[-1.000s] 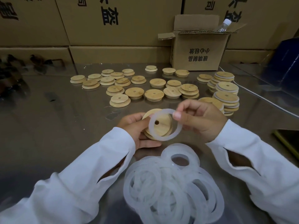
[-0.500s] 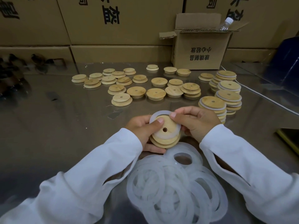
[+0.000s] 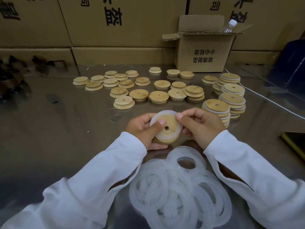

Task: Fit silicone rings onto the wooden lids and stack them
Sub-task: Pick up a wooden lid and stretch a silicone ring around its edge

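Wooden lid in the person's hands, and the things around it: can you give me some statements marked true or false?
1. The left hand grips a wooden lid while the right hand pinches a silicone ring against it. True.
2. The pile of loose rings lies far back beside the cardboard box. False: it lies close to the person, between the sleeves.
3. Stacks of ringed lids stand to the person's right. True.
4. The cardboard box is taped shut. False: its flaps are open and a bottle pokes out.
5. The held lid has a hole through it. True.
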A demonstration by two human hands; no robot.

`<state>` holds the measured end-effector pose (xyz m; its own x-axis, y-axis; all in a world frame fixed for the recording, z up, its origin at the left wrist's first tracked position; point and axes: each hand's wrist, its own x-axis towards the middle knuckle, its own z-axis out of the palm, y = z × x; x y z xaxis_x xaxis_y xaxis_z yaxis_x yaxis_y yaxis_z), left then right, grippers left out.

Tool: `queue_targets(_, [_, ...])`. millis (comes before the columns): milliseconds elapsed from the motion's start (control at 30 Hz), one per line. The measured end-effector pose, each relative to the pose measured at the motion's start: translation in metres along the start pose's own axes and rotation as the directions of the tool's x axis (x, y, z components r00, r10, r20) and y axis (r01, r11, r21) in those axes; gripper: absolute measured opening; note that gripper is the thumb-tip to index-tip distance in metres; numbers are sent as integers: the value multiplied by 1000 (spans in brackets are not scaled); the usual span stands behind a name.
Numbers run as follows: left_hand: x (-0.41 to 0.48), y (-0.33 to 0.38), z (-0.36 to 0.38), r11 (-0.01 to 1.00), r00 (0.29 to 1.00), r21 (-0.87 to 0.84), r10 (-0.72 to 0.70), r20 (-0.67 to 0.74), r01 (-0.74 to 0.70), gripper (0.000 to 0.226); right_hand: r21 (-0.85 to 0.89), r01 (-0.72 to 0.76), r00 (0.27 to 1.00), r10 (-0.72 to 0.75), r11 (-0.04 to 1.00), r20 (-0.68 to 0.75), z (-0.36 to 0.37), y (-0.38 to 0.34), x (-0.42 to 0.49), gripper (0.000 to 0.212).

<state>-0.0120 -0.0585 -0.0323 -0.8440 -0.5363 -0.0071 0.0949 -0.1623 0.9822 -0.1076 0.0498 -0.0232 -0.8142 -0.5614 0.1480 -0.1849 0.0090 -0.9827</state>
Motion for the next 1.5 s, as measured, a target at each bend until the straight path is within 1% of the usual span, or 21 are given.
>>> queue_targets(200, [2, -2, -3, 999, 999, 0, 44, -9, -44, 11, -27, 27, 999, -27, 999, 19, -1, 1, 0, 11])
queue_targets(367, [3, -2, -4, 997, 997, -14, 76, -27, -76, 12, -36, 90, 996, -89, 995, 24, 0, 0, -1, 13])
queue_targets(500, [3, -1, -4, 989, 989, -5, 146, -37, -147, 14, -26, 119, 990, -117, 992, 83, -3, -3, 0, 9])
queue_targets(633, [1, -1, -3, 977, 977, -15, 212, -22, -212, 14, 12, 144, 983, -145, 989, 110, -5, -5, 0, 9])
queue_targets(733, [1, -1, -4, 976, 978, -64, 210, 0, -209, 18, 29, 182, 975, -184, 983, 123, -6, -8, 0, 11])
queue_targets(867, [2, 0, -4, 976, 985, -141, 172, 12, -168, 32, 46, 205, 969, -209, 978, 129, -7, -11, 1, 14])
queue_targets(967, [2, 0, -3, 976, 982, -114, 187, 5, -185, 29, 40, 196, 971, -199, 980, 132, -9, -11, 0, 13])
queue_targets(1067, [1, 0, -2, 975, 977, -70, 213, -7, -213, 20, 60, 164, 979, -170, 985, 115, -8, -10, 0, 11])
queue_targets(1167, [-1, -1, -1, 970, 970, -24, 243, -25, -244, 16, 105, 116, 988, -126, 988, 93, -5, -7, -1, 9])
queue_targets(1233, [-1, -3, 1, 968, 967, -22, 250, -56, -251, 14, 128, 104, 990, -114, 986, 78, -1, -5, -4, 4])
queue_targets(1300, [0, -3, 3, 970, 967, -52, 233, -100, -239, 13, 160, 111, 992, -118, 981, 35, 4, -4, -6, 3])
queue_targets(1367, [1, -2, 3, 969, 972, -122, 198, -123, -213, 13, 151, 115, 993, -112, 982, -28, 7, -2, -8, 4])
queue_targets(1433, [1, -1, 3, 965, 982, -194, 153, -115, -173, 14, 93, 113, 992, -107, 989, -64, 9, 0, -8, 8])
queue_targets(1500, [1, 0, 4, 966, 991, -231, 99, -91, -117, 14, 62, 91, 992, -85, 994, -90, 8, 1, -6, 15])
